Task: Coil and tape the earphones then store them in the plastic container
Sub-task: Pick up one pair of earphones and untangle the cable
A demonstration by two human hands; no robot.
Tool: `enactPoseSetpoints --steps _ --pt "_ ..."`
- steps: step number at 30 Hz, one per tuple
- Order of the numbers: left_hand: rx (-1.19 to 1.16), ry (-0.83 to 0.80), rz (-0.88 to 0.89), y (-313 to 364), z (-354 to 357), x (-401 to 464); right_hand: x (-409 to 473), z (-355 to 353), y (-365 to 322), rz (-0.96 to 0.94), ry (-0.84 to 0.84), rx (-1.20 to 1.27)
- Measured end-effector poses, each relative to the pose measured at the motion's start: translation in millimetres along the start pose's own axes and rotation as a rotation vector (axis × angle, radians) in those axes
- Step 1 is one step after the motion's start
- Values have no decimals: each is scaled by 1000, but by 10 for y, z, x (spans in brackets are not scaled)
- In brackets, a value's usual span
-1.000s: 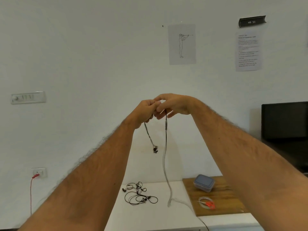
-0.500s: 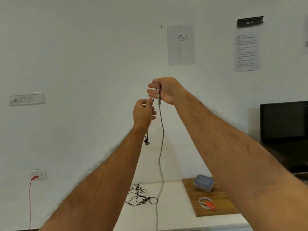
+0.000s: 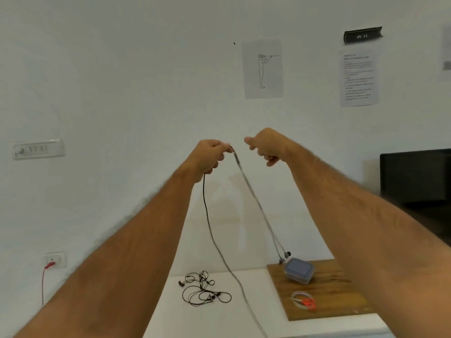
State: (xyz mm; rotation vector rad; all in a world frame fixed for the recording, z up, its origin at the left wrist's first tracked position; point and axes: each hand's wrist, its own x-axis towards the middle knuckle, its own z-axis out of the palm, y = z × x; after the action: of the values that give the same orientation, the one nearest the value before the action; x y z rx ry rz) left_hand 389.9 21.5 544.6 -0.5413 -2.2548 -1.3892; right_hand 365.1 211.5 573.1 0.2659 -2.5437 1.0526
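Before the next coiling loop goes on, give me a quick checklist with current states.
1. Thin black earphone cable pinched in left hand: ok.
2. Right hand gripping cable: not ok, apart from it.
3. Earbuds hanging free, above the table: ok.
4. Clear plastic container with grey-blue lid open for storing: not ok, lid on.
5. Clear tape roll and orange-handled scissors on wooden board: ok.
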Motion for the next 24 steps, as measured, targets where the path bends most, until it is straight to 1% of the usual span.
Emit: enactPoseSetpoints --steps 1,2,3,5,7,8,10,12,14,16,18,19,20,21,22,24 --pt "85 -16 13 51 33 20 12 24 -33 -45 71 -34" --pt "141 -30 22 80 67 42 -5 41 -94 -95 102 -5" --pt "164 -45 26 99 98 52 -24 56 -162 -144 81 63" --pt "159 -82 40 124 135 48 -103 67 -290 -214 -88 167" --pt "183 -107 77 128 129 29 -166 74 -342 -231 -284 152" --pt "197 -114 89 130 109 16 -177 84 -341 -232 -356 141" --pt "181 -123 84 120 54 -1 -168 114 -312 -253 -414 146" --pt "164 -131 83 101 -9 -16 -144 130 -265 -273 -386 139" --pt "196 -137 67 59 -69 -27 -109 94 -213 -325 -273 104" --pt "210 -156 21 -16 -149 -37 -71 26 -155 -401 -110 136" --pt "148 -165 -23 -90 -230 -41 -20 -52 -78 -430 101 195" --pt "110 -160 -32 -116 -261 -39 -2 -84 -35 -429 198 166" --pt "84 -152 -32 -127 -279 -36 16 -102 10 -415 250 103" --pt "73 -145 -24 -115 -280 -33 17 -97 41 -378 236 47" --pt "73 -140 -10 -82 -265 -31 -1 -72 55 -322 153 21" --pt "101 -146 21 21 -194 -18 -75 8 14 -220 -91 50"
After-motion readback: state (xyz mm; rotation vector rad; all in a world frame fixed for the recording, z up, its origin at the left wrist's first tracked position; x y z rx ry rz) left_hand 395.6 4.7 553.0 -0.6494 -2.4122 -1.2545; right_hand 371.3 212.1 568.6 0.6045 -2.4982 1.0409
